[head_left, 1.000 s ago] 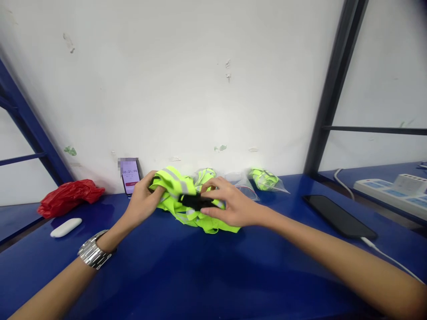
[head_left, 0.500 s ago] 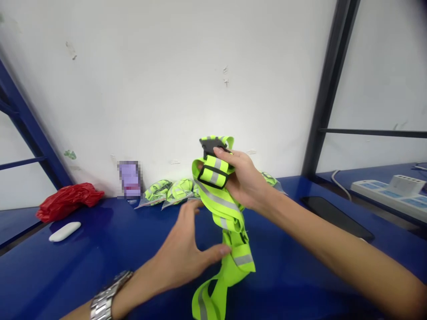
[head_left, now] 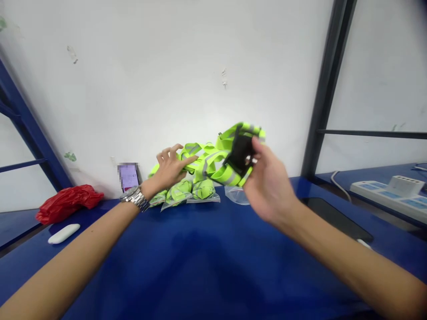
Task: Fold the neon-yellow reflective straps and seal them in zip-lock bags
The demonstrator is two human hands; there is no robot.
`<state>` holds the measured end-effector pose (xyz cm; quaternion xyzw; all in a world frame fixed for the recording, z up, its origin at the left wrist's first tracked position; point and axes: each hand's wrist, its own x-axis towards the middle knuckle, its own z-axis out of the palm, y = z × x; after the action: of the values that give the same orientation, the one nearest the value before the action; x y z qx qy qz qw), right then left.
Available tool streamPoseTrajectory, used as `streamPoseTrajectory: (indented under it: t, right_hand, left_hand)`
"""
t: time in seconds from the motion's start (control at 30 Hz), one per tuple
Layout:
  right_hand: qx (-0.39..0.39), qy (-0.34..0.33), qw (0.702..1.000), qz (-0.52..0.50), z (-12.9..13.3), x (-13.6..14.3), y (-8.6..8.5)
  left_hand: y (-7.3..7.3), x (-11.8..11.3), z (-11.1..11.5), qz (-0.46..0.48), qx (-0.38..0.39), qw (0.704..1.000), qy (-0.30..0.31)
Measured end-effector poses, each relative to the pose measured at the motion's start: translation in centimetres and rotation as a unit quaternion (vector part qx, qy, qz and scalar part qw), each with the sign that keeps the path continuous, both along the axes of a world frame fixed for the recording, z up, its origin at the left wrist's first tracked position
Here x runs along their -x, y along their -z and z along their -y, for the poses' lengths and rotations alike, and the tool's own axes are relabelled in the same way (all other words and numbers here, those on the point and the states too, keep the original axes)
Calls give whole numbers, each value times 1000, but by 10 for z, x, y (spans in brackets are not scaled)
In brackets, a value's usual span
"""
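The right hand (head_left: 268,189) is gripping fluorescent yellow-green, grey-striped fabric webbing (head_left: 224,177) at its black fitting (head_left: 240,153), above the blue surface (head_left: 200,258); the left hand (head_left: 170,169) is holding its fingers spread over the webbing, so loose loops could be tangling or catching clear plastic bags (head_left: 203,191).

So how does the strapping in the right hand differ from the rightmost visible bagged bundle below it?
The held strapping is raised in the right hand, while the bagged bundle rests on the blue table. The held strapping spreads in loose loops; the bagged bundle is compact inside clear plastic. Both are neon yellow-green with grey bands.
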<state>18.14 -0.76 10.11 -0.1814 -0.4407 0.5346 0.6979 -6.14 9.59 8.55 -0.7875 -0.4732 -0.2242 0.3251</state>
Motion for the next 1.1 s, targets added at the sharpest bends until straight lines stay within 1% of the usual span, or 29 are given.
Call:
streamPoseTrajectory:
  t: [0.03, 0.1, 0.17, 0.23, 0.3, 0.33, 0.4, 0.43, 0.47, 0.53, 0.57, 0.6, 0.63, 0.67, 0.73, 0.8, 0.87, 0.93, 0.97, 1.0, 1.03, 1.07, 1.1]
  right_hand:
    - [37, -1, 999, -5, -2, 3, 13]
    - [106, -28, 994, -16, -6, 11, 43]
    - [165, -70, 984, -22, -8, 19, 72]
    - [206, -102, 973, -24, -8, 25, 96]
    - [221, -117, 968, -12, -7, 30, 114]
    - [226, -126, 966, -5, -6, 31, 120]
    - [235, -138, 962, 4, -6, 32, 129]
    - [240, -141, 960, 5, -6, 32, 132]
    - [243, -142, 960, 4, -6, 32, 134]
    - [248, -140, 959, -2, -7, 32, 136]
    - [249, -138, 958, -7, -7, 32, 137]
    - [251, -140, 958, -14, -7, 32, 138]
    - [251, -146, 957, -22, -7, 33, 138]
    - [252, -156, 955, -30, -7, 33, 138]
    - [256, -192, 947, -34, -6, 34, 138]
    - [275, -238, 931, -11, -6, 33, 138]
    - [296, -263, 917, 46, -5, 30, 135]
    - [302, -266, 902, 153, -6, 25, 130]
    - [294, -264, 890, 228, -6, 21, 126]
    - [280, -261, 869, 315, -7, 17, 122]
    - [251, -258, 841, 404, -8, 12, 118]
    - [206, -236, 814, 489, -9, 8, 114]
    - [143, -197, 790, 562, -10, 4, 111]
  left_hand:
    - [-4, 7, -9, -22, -4, 999, -24]
    - [-4, 14, -22, -85, 31, 995, -33]
    - [6, 16, -29, -137, 85, 987, -19]
    - [21, 15, -33, -160, 122, 979, -16]
    - [34, 13, -33, -160, 137, 977, -24]
    - [38, 10, -32, -159, 141, 977, -28]
    - [39, 3, -25, -150, 128, 980, -30]
    - [38, -3, -18, -137, 109, 984, -29]
    - [35, -10, -8, -112, 74, 991, -25]
    - [35, -28, 19, -28, 7, 1000, -4]
    - [37, -37, 36, 13, -6, 1000, 15]
    - [43, -46, 54, 37, 1, 998, 44]
    - [52, -53, 71, 48, 30, 996, 65]
    - [63, -59, 86, 48, 66, 994, 75]
    - [89, -63, 106, 53, 99, 991, 67]
    - [111, -57, 111, 70, 100, 991, 58]
    - [126, -46, 104, 85, 108, 987, 89]
    - [133, -35, 94, 105, 121, 979, 126]
    - [134, -30, 91, 118, 128, 975, 140]
    - [134, -27, 88, 133, 132, 971, 149]
    - [134, -24, 87, 145, 137, 967, 155]
    - [134, -22, 87, 154, 141, 965, 161]
    - [134, -21, 87, 157, 141, 963, 169]
